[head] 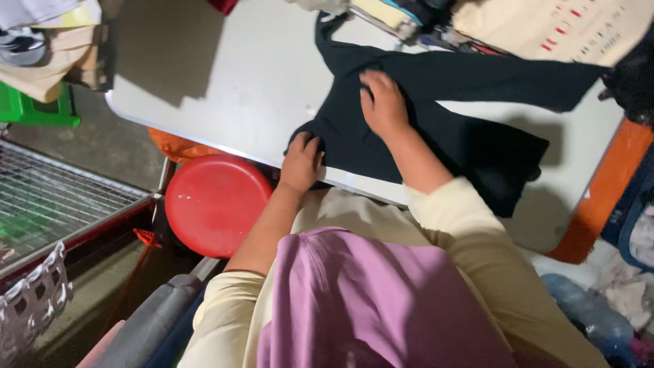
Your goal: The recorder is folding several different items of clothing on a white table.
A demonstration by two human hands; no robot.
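Garment: a black cloth [436, 129] lies spread on the white tabletop [231, 88], one long part stretched toward the far right.
Left hand [302, 162]: at the near edge of the tabletop, fingers curled onto the cloth's corner, grip closed on the fabric, apparently pinning it so it cannot slide.
Right hand [383, 103]: flat on the cloth's middle, palm down, fingers spread, grip open, pressing rather than holding; likely smoothing the fabric.
Stool [216, 203]: red, round, below the tabletop edge, just beside the left forearm.
Rack [54, 197]: wire, far left.
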